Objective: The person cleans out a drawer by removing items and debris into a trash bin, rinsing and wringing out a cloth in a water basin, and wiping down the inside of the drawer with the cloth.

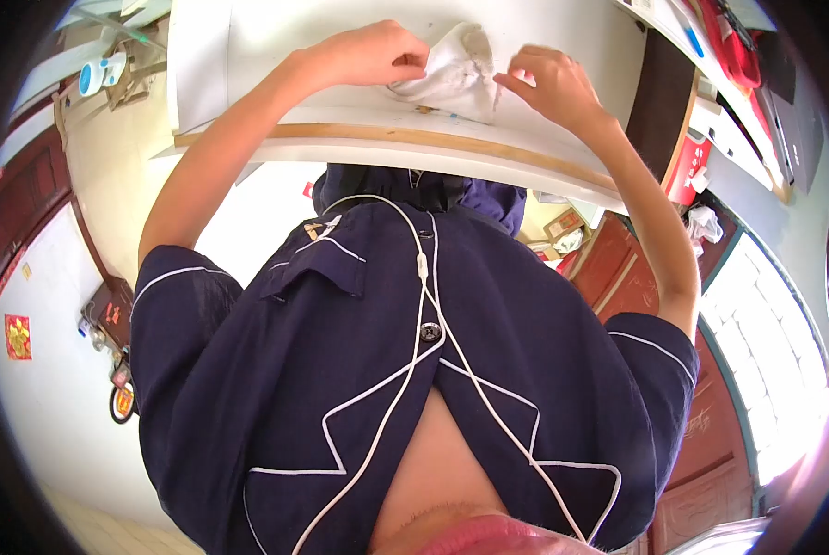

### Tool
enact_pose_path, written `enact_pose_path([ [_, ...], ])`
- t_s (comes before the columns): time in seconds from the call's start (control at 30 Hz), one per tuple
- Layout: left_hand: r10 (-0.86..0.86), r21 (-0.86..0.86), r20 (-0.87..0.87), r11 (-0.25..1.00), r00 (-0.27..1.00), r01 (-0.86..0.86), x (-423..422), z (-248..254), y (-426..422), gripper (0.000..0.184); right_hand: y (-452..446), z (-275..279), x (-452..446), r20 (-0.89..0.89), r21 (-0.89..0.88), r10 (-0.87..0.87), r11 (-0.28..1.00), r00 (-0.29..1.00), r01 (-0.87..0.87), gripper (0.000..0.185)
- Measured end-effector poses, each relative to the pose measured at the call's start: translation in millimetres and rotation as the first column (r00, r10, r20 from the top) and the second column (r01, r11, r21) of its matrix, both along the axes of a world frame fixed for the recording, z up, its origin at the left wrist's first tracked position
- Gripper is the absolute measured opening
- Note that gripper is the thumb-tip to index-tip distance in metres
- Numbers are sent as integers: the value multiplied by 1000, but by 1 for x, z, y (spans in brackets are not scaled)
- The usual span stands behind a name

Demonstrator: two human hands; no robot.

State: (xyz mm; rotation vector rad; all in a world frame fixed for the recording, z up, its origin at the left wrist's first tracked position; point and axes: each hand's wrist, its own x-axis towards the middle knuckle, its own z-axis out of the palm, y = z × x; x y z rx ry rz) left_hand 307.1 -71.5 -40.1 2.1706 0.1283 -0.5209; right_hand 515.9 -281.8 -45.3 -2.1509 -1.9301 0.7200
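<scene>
A crumpled white cloth (460,69) lies on the white surface between my two hands, its middle bunched into a raised fold. My left hand (377,55) is closed at the cloth's left edge, with the fingertips curled in and partly hidden. On the other side, my right hand (558,85) is beside the cloth's right edge. Its fingers are loosely bent and the thumb stands apart from them, pointing at the cloth. Whether the thumb touches the fabric I cannot tell. Small dark and blue marks show by the cloth's lower edge.
A wooden strip (386,143) edges the white surface nearest my body. A dark brown panel (659,88) bounds it on the right, near a blue pen (692,39) and red items. A white cable (422,268) hangs over my shirt. At far left stands a blue-and-white object (102,74).
</scene>
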Motion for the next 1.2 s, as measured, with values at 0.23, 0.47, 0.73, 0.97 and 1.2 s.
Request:
enact_pose_path([
  [0.23, 200, 118, -28, 974, 979, -195, -15, -4, 14, 17, 40, -49, -37, -89, 261, 544, 821, 834, -508, 45],
  [0.47, 159, 102, 5, 982, 987, -159, -15, -3, 17, 17, 40, -50, -51, -591, -38, 53, 995, 805, -93, 21],
  [0.73, 172, 80, 59, 981, 983, -176, -26, -29, 13, 19, 54, -43, -49, -346, 212, 632, 772, 693, -599, 44],
  [0.97, 147, 80, 4, 986, 989, -147, -11, -25, 12, 21, 61, -43, -51, -175, 161, 755, 655, 632, -738, 56],
  [1.2, 98, 40, -5, 994, 995, -98, -9, -27, 9, 25, 50, -43, -55, -256, 204, 697, 716, 669, -668, 45],
])
